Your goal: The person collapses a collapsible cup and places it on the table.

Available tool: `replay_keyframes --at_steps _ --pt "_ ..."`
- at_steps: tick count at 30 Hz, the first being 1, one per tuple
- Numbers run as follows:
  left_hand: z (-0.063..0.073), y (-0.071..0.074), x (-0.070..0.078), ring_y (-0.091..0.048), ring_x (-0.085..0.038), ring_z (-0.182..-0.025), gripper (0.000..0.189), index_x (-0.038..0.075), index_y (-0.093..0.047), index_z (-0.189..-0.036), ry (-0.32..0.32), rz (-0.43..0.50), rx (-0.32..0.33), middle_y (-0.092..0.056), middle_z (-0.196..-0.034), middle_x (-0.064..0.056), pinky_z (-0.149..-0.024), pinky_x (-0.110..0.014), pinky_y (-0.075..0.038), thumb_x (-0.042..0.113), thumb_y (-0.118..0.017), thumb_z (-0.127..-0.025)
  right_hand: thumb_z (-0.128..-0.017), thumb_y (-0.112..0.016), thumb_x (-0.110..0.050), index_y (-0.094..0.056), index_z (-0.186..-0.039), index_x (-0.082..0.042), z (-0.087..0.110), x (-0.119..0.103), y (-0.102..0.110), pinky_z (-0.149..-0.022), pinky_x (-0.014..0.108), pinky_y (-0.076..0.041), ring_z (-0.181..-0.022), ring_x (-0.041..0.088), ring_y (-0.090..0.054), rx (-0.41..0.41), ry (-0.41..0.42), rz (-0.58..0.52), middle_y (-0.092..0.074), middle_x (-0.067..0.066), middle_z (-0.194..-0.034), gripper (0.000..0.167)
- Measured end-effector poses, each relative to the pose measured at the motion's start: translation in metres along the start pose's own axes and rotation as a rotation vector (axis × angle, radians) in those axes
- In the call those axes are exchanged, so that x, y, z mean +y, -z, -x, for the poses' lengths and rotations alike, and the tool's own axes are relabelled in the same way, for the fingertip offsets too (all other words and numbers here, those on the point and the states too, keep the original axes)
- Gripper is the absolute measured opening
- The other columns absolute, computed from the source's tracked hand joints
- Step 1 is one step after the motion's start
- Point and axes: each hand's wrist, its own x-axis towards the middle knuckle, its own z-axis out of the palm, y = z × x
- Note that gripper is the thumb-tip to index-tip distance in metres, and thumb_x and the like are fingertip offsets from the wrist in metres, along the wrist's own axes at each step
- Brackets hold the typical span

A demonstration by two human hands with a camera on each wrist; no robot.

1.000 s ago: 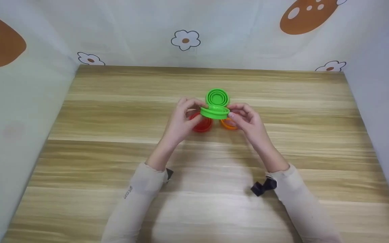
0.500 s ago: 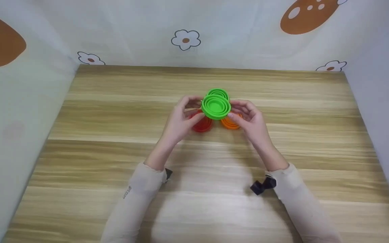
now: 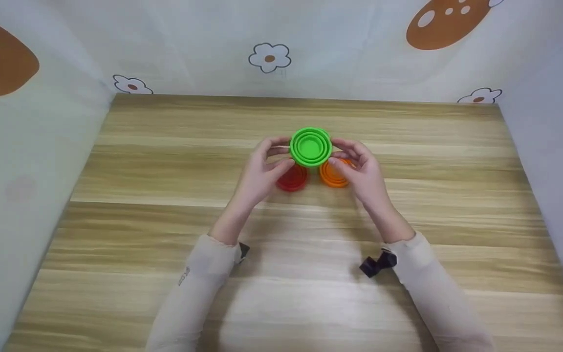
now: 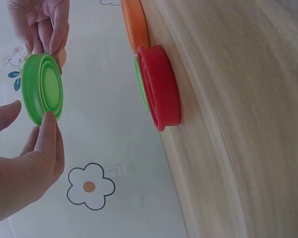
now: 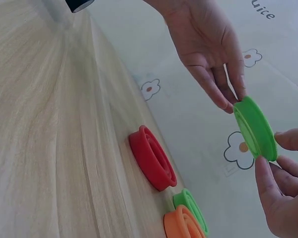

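Between both hands, raised off the table, is a green collapsible cup (image 3: 311, 147) pressed flat into concentric rings. My left hand (image 3: 260, 171) holds its left edge with the fingertips, the thumb at the lower left. Its right edge is held by the fingers and thumb of my right hand (image 3: 365, 172). A red collapsible cup (image 3: 292, 181) lies below the left thumb, and an orange one (image 3: 333, 176) is partly covered by the right hand. A second green cup (image 5: 189, 204) stands behind these two; the held cup hides it in the head view.
The wooden table (image 3: 140, 220) meets a printed curtain (image 3: 350, 54) at the back and pale sheets at both sides. Black camera mounts (image 3: 378, 263) sit at the wrists under the beige sleeves.
The green cup has turned from edge-on to showing its ringed face, then shifted slightly away, covering the other green cup. Both hands keep hold of it.
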Motion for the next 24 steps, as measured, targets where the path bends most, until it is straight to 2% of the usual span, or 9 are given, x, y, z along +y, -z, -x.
replay_keyframes --at_steps 6,12,19,24 --pt "-0.003 0.004 0.0 -0.054 -0.029 -0.129 0.046 -0.004 -0.05 -0.137 -0.003 -0.017 0.003 -0.05 -0.142 -0.019 -0.109 -0.041 -0.049 0.001 -0.063 -0.093 -0.093 -0.062 0.001 -0.06 -0.129 0.004 -0.006 -0.002 -0.002 -0.097 0.023 -0.052 -0.103 0.011 -0.064 -0.022 0.028 0.032 -0.066 0.015 -0.13 0.036" --pt "-0.007 0.011 0.001 -0.053 -0.03 -0.131 0.047 -0.005 -0.048 -0.138 -0.008 -0.016 0.021 -0.048 -0.143 -0.019 -0.11 -0.041 -0.048 0.001 -0.062 -0.094 -0.095 -0.059 0.0 -0.056 -0.132 0.005 -0.01 -0.006 -0.007 -0.099 0.021 -0.052 -0.109 0.011 -0.065 -0.065 0.014 0.034 -0.06 0.02 -0.137 0.037" --pt "-0.014 0.022 -0.001 -0.051 -0.033 -0.132 0.046 -0.008 -0.046 -0.138 -0.002 -0.011 0.037 -0.05 -0.143 -0.022 -0.112 -0.043 -0.046 -0.001 -0.059 -0.095 -0.097 -0.056 0.0 -0.052 -0.137 0.005 -0.015 -0.007 -0.017 -0.103 0.023 -0.051 -0.124 0.031 -0.06 -0.118 -0.004 0.016 -0.056 0.021 -0.142 0.04" --pt "-0.019 0.03 -0.004 -0.051 -0.035 -0.133 0.046 -0.009 -0.046 -0.138 0.013 -0.027 0.046 -0.05 -0.142 -0.025 -0.112 -0.046 -0.045 -0.002 -0.057 -0.095 -0.098 -0.055 -0.003 -0.05 -0.139 0.004 -0.02 -0.003 -0.024 -0.104 0.025 -0.05 -0.129 0.032 -0.057 -0.15 -0.034 0.005 -0.055 0.02 -0.144 0.041"
